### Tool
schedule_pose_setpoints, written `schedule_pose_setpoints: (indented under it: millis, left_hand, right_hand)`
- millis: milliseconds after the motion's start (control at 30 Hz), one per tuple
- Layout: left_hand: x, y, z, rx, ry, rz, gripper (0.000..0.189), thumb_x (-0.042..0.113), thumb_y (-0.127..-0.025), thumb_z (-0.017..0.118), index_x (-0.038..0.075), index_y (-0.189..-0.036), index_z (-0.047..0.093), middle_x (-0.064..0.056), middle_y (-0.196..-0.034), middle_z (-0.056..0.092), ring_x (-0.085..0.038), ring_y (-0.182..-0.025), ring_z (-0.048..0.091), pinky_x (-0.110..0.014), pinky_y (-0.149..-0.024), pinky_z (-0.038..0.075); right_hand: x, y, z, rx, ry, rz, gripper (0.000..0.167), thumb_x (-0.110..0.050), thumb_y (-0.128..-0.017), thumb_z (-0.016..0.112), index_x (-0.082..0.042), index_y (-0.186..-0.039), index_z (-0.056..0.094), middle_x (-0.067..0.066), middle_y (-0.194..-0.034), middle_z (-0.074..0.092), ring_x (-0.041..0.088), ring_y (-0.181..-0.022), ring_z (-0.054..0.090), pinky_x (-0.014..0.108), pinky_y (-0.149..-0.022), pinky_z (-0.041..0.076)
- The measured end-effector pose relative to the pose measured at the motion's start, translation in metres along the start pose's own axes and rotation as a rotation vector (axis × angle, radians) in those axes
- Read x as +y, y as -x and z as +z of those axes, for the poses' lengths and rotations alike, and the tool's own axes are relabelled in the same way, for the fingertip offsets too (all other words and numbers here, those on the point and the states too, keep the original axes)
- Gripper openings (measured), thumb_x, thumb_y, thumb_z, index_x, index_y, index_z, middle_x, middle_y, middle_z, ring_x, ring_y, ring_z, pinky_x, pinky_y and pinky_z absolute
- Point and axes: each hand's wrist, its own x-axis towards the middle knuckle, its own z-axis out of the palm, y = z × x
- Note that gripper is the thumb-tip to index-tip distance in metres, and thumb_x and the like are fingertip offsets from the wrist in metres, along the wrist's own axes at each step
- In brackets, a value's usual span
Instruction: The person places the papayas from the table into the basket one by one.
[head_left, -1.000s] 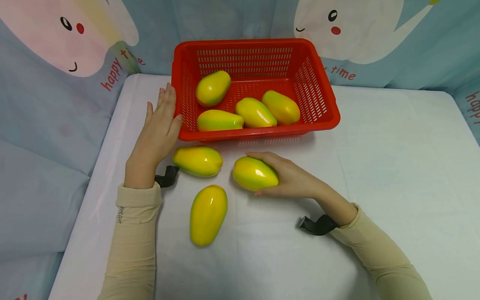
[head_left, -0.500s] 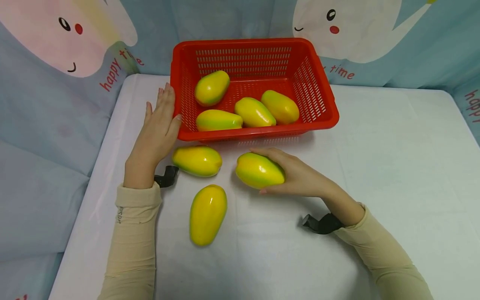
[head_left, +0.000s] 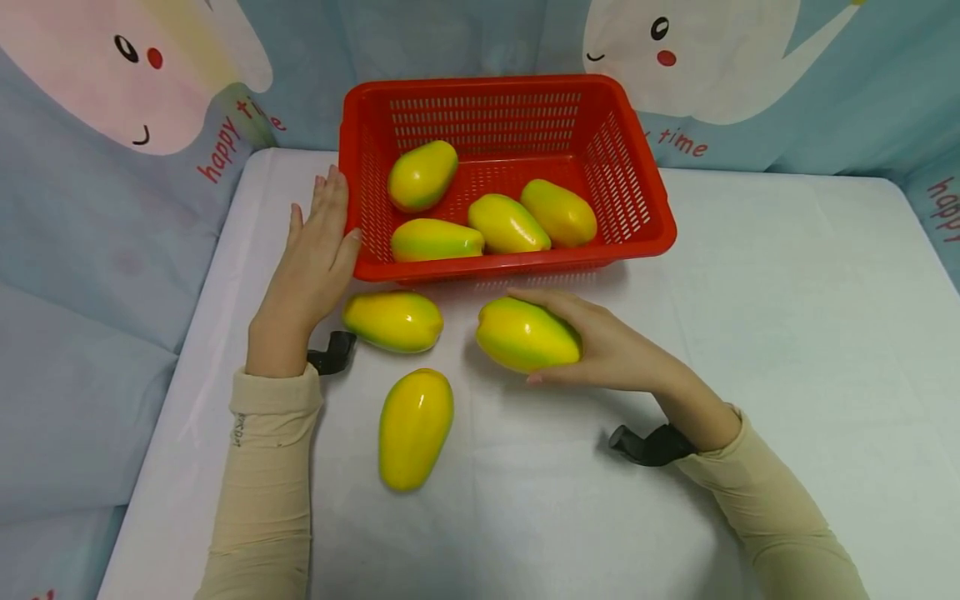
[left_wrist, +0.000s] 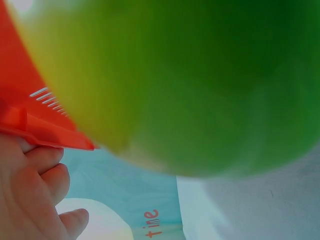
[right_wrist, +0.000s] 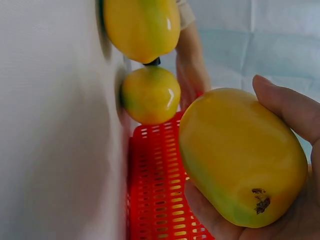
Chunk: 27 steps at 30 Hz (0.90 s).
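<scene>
In the head view my right hand [head_left: 607,342] grips a glossy yellow-green papaya [head_left: 527,335], thumb on the near side and fingers on the far side. The right wrist view shows this papaya [right_wrist: 242,157] held off the table, with a dark stem scar at one end. My left hand [head_left: 309,250] lies with straight fingers along the left side of the red basket [head_left: 517,265]. Two papayas rest on the table: one [head_left: 395,322] just in front of the basket, another [head_left: 416,429] nearer the front. Several more, among them a papaya [head_left: 422,175] at the back left, lie inside the basket.
A white cloth covers the table [head_left: 787,333]. Behind it and to the left hangs a blue printed curtain [head_left: 465,42], close to the basket's back rim. Black wrist cameras stick out at the left wrist [head_left: 277,354] and right wrist [head_left: 701,421].
My right hand has moved slightly right and toward the basket, carrying the papaya with it. My left hand stays against the basket, and the other papayas keep their places.
</scene>
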Motion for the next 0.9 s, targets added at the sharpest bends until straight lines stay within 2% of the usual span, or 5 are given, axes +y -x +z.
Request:
schedule_pose_setpoints:
  millis: [267, 433, 700, 900]
  left_hand:
    - [-0.001, 0.0, 0.0, 0.005, 0.007, 0.006, 0.061, 0.028, -0.1, 0.028, 0.009, -0.151, -0.001, -0.002, -0.157, -0.001, -0.014, -0.143, -0.006, -0.044, -0.113, -0.009]
    - [0.0, 0.001, 0.0, 0.009, 0.01, 0.008, 0.061, 0.027, -0.1, 0.028, 0.008, -0.151, 0.0, -0.002, -0.157, 0.0, -0.015, -0.143, -0.005, -0.045, -0.113, -0.008]
    - [0.0, 0.001, -0.002, 0.006, 0.004, 0.004, 0.062, 0.027, -0.1, 0.029, 0.009, -0.151, -0.001, -0.003, -0.157, 0.0, -0.015, -0.143, -0.005, -0.046, -0.113, -0.008]
    - [0.0, 0.002, -0.001, 0.007, 0.007, 0.006, 0.062, 0.026, -0.1, 0.03, 0.008, -0.151, 0.0, -0.003, -0.157, 0.0, -0.016, -0.143, -0.005, -0.046, -0.113, -0.008]
  right_hand:
    - [-0.001, 0.002, -0.008, 0.044, 0.013, -0.034, 0.085, -0.02, -0.072, 0.083, -0.016, -0.144, 0.038, -0.005, -0.139, 0.046, 0.013, -0.122, 0.042, 0.043, -0.103, 0.034]
    - [-0.004, 0.001, -0.016, 0.064, -0.031, -0.035, 0.083, -0.017, -0.073, 0.082, -0.013, -0.144, 0.038, -0.003, -0.139, 0.044, 0.014, -0.121, 0.041, 0.044, -0.101, 0.034]
    - [-0.009, -0.014, -0.035, 0.093, -0.142, 0.008, 0.078, -0.009, -0.076, 0.077, -0.018, -0.143, 0.039, -0.001, -0.132, 0.046, 0.017, -0.114, 0.041, 0.044, -0.09, 0.04]
    - [-0.016, -0.027, -0.046, 0.115, -0.155, -0.007, 0.076, -0.01, -0.076, 0.076, -0.017, -0.143, 0.04, 0.001, -0.136, 0.044, 0.018, -0.113, 0.041, 0.042, -0.085, 0.042]
